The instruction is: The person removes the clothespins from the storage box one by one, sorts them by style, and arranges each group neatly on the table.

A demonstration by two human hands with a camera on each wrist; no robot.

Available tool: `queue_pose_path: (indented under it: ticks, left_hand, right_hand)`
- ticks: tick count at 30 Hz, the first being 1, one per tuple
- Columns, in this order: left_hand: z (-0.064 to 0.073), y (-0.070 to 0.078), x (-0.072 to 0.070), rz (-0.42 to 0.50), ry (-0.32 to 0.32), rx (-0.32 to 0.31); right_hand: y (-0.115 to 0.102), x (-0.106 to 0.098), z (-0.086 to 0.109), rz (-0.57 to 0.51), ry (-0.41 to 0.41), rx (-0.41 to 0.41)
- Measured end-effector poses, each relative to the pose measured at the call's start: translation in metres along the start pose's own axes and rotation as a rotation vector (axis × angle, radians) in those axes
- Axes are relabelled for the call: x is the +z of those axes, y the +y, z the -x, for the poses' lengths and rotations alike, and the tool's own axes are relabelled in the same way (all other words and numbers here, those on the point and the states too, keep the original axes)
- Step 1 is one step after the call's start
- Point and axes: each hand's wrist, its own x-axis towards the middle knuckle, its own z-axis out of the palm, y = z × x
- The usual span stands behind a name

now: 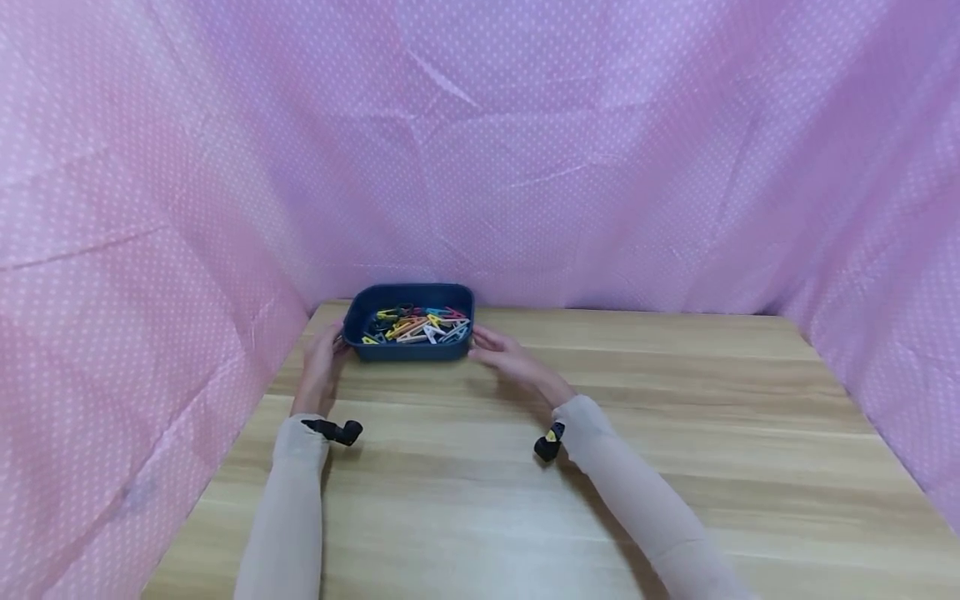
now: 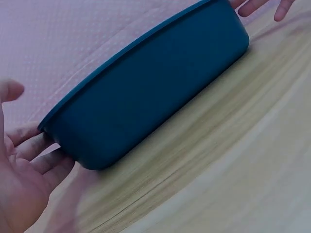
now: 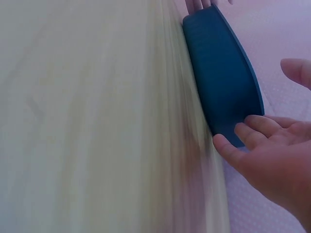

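A dark blue rectangular bin (image 1: 411, 353) stands on the table at the back left, with several colourful plastic clothespins (image 1: 430, 332) loose inside. At its left end is my left hand (image 1: 321, 365); in the left wrist view its fingers (image 2: 40, 148) reach behind the bin's end, under the rim, and the thumb stands away. My right hand (image 1: 516, 363) is at the opposite end. The right wrist view shows its extended fingertips (image 3: 250, 133) against the bin's end wall, thumb raised clear of the rim.
The wood-grain table (image 1: 465, 483) extends in front of the bin and to its right. Pink dotted cloth (image 1: 525, 167) hangs behind the table and along both sides, close behind the bin. A small black camera (image 1: 347, 432) is strapped to each sleeved wrist.
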Motion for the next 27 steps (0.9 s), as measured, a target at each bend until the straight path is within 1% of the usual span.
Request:
queue_pose_path:
  ticks: [3,5,7,10,11,13,15,18,21,25,27]
  left_hand:
    - [0.005,-0.002,0.008,-0.065,-0.072,0.038]
    - [0.008,-0.004,0.015,-0.142,-0.111,0.063]
    - [0.009,-0.006,0.024,-0.222,-0.148,0.084]
    - [0.012,-0.011,0.039,-0.314,-0.198,0.105]
    - [0.014,-0.013,0.044,-0.329,-0.214,0.108]
    - [0.016,-0.019,0.055,-0.349,-0.246,0.112]
    - [0.019,-0.025,0.067,-0.333,-0.273,0.116]
    - [0.026,-0.032,0.087,-0.3,-0.302,0.119]
    - [0.032,-0.037,0.106,-0.308,-0.326,0.125]
    - [0.04,-0.043,0.124,-0.326,-0.373,0.129]
    - [0.044,-0.047,0.132,-0.321,-0.395,0.126]
  right_hand:
    - [-0.001,-0.015,0.015,0.04,-0.018,0.018]
    - [-0.001,-0.025,0.026,0.061,-0.029,0.039]
    - [-0.002,-0.036,0.039,0.077,-0.035,0.053]
    - [-0.003,-0.053,0.059,0.078,-0.041,0.053]
    - [-0.003,-0.059,0.066,0.089,-0.039,0.051]
    - [-0.004,-0.07,0.079,0.105,-0.032,0.049]
    - [-0.003,-0.082,0.092,0.117,-0.029,0.051]
    - [-0.001,-0.099,0.11,0.144,-0.001,0.073]
    - [0.0,-0.119,0.126,0.139,0.007,0.089]
    - [0.002,-0.142,0.144,0.149,0.008,0.106]
    - [0.002,-0.152,0.151,0.15,0.008,0.095]
